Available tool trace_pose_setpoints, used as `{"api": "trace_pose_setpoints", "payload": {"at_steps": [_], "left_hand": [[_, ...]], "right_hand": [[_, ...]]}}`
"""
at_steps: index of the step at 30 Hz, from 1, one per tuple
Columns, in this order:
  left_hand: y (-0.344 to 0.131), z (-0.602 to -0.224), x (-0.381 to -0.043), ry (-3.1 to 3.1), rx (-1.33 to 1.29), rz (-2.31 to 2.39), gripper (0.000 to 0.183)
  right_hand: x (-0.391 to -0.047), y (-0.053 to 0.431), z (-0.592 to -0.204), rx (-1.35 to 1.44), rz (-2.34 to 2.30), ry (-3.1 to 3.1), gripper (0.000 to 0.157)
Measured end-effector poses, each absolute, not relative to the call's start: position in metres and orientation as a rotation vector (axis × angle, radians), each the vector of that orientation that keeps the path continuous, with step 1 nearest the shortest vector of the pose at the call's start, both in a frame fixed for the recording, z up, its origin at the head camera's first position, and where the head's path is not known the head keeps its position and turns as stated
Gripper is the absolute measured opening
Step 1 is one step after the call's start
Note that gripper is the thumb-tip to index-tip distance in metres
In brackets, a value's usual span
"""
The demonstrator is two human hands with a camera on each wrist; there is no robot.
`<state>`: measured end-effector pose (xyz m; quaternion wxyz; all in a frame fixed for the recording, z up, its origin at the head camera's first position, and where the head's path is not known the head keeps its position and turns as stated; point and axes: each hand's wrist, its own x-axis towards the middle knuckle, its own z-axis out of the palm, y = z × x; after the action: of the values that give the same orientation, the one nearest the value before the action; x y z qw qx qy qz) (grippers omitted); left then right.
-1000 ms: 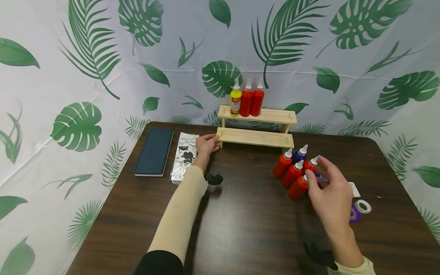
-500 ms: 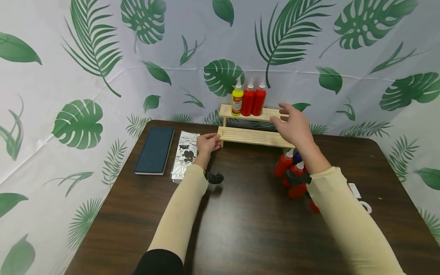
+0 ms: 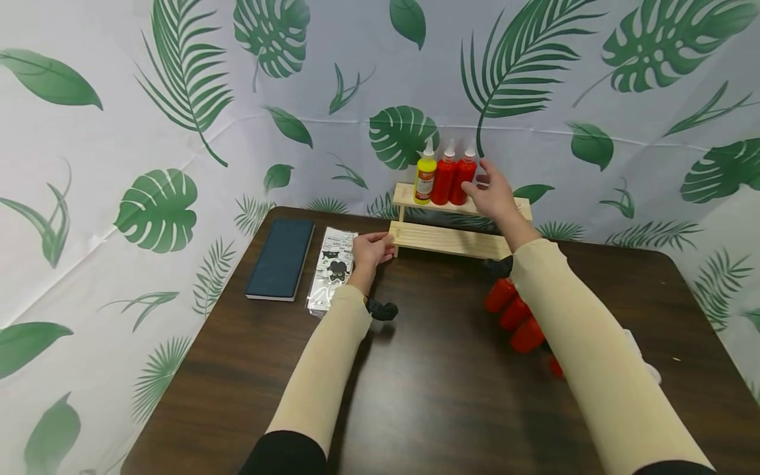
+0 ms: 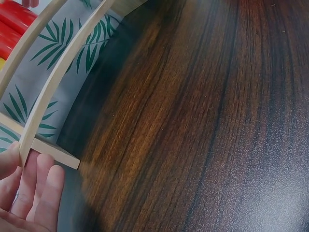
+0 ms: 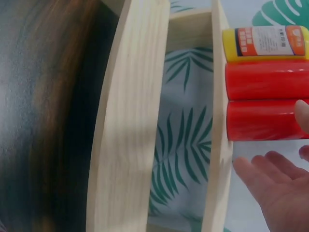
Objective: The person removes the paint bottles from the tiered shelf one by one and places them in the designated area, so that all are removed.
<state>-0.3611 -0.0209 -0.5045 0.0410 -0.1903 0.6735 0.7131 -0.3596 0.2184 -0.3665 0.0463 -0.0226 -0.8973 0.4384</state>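
One yellow bottle [image 3: 424, 187] and two red bottles [image 3: 443, 186] stand bunched leftward on a wooden rack [image 3: 451, 239], upper centre of the frame, leaving shelf room. The left grip [image 3: 371, 251] pinches the rack's left end, seemingly steadying it; the right grip [image 3: 495, 195] hangs unclosed just beside them.

There are two hands, one left hand [image 3: 373, 251] and one right hand [image 3: 495, 195], in two cream sleeves [image 3: 320, 363], with two black wrist devices [image 3: 383, 311], and one two-tier wooden rack [image 3: 445, 238] made up of two shelf boards. The upper board [image 3: 522, 207] carries three squeeze bottles, counted as one yellow bottle [image 3: 425, 179] and two red bottles [image 3: 443, 182], with three white nozzles [image 3: 449, 150]. On the one wood-grain table [image 3: 439, 382] are one dark blue notebook [image 3: 281, 258], one ruler-set packet [image 3: 330, 267], at least three more red bottles [image 3: 514, 314], one red thing [image 3: 557, 367] mostly hidden by the right sleeve [image 3: 600, 356], and two small white things [image 3: 634, 343], before one leaf-print backdrop [image 3: 332, 39].
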Motion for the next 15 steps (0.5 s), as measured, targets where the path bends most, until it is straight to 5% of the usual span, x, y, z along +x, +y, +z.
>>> {"api": "trace_pose_setpoints", "payload": {"at_steps": [15], "left_hand": [[-0.020,-0.506,-0.362,2.073,-0.606,2.165,0.018]], "right_hand": [[-0.364,0.204,-0.374,-0.271,1.486,-2.583,0.058]]}}
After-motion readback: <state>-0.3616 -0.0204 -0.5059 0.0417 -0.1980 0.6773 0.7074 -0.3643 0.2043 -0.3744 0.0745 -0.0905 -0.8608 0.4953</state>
